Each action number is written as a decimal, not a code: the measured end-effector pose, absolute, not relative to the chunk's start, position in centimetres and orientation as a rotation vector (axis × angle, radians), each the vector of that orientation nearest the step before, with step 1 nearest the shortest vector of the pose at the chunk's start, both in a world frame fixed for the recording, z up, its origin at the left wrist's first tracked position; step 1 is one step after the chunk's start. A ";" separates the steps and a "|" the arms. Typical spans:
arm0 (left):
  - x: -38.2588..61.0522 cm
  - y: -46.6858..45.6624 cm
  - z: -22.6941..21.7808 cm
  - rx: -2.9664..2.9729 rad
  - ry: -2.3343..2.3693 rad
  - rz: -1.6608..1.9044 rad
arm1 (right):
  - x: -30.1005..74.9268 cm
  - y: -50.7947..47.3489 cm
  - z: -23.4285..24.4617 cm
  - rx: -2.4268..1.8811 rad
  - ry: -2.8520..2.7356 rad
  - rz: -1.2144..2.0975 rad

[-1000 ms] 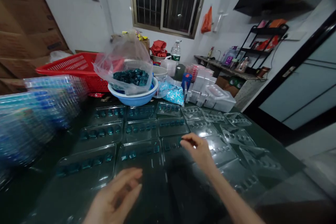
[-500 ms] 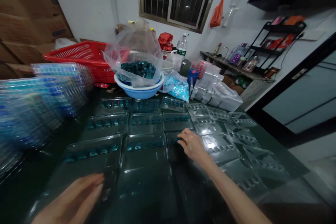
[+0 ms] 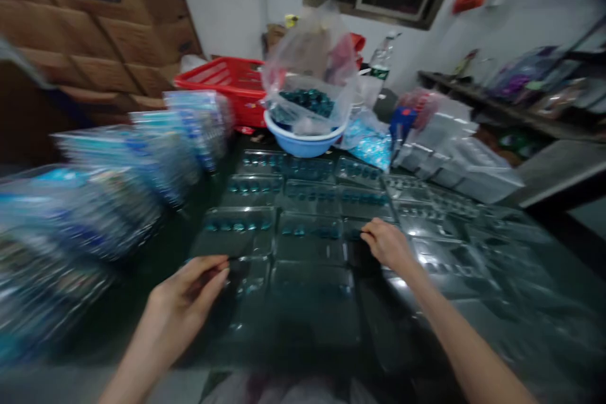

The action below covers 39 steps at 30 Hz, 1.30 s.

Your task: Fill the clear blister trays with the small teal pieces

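Observation:
My right hand [image 3: 391,246] is closed in a pinch over the row of hollows in a clear plastic tray [image 3: 353,255]; whatever sits between its fingertips is too small to make out. To the left, my left hand [image 3: 182,303] has its thumb and fingers pinched together above the edge of a near tray [image 3: 249,284], and what it grips is hidden by blur. Rows of clear trays lie flat on the dark table, many with teal glass-like pieces [image 3: 239,226] in their hollows. Trays towards the right [image 3: 440,259] show hollows without teal pieces.
A blue basin [image 3: 305,144] at the back holds a plastic bag of teal pieces [image 3: 310,103]. A red basket [image 3: 227,76] stands behind it. Filled clear packs [image 3: 108,202] line the left. A bag of light-blue bits [image 3: 372,139] and stacked clear plastic trays [image 3: 449,145] are at the back right.
My view has turned left, so the scene has shifted right. My left hand has risen further into view with its fingers pinched. My right hand stays over the same tray.

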<state>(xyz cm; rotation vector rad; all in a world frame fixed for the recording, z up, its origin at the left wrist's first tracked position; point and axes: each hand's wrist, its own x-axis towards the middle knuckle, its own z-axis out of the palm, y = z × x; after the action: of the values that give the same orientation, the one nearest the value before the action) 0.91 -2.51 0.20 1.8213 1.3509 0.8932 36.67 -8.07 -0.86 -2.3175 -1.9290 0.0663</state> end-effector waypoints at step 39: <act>5.1 -6.1 1.6 0.837 0.890 0.916 | 18.0 -9.8 1.1 -1.338 -1.346 0.869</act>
<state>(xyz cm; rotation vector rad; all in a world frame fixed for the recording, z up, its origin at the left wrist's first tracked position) 5.10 -6.07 1.61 0.8372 0.8902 0.9163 17.97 -9.85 1.08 -1.3377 -1.3460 0.8687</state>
